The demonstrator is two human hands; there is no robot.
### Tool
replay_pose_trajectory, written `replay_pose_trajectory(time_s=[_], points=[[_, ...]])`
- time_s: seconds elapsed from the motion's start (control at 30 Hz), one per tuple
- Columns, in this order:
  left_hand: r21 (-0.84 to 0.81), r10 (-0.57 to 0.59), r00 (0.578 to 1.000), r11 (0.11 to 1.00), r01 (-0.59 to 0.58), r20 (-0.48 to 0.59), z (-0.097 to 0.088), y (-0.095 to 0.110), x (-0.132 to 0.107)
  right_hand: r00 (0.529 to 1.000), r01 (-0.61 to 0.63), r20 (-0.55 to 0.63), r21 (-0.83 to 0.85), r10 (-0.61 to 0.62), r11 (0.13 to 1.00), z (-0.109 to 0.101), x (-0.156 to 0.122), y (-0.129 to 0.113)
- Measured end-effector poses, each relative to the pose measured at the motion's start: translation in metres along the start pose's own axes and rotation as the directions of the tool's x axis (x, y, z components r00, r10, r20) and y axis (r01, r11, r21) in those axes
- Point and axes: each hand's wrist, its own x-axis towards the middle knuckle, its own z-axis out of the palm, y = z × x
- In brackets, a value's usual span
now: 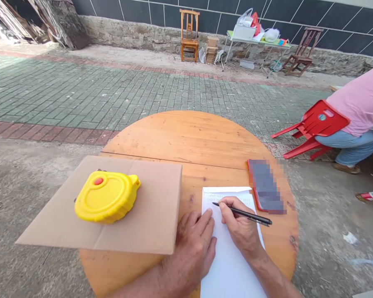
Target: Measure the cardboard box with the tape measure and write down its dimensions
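Pinches a black pen (242,214) in the closed fingers of the right hand (240,229), tip on a white sheet (230,265) at 5 o'clock of the round wooden counter (189,140); pins the sheet's left edge with the flat left hand (194,248), fingers loosely spread, gripping nothing, probably against sliding. Has a yellow tape measure (107,196) on cardboard (155,207) at 8 o'clock, a phone (265,186) at 3. Outdoors: concrete, green brick paving (65,95), red chair (313,126) at 2 o'clock.
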Motion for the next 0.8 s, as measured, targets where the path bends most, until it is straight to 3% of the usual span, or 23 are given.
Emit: replay_pose_trajectory(time_s=[0.8], points=[[0.024, 0.005, 1.0, 1.0, -0.006, 0.016, -0.002, 0.001, 0.0005, 0.999, 0.043, 0.023, -0.068, -0.041, 0.997, 0.0014, 0.0004, -0.0019]])
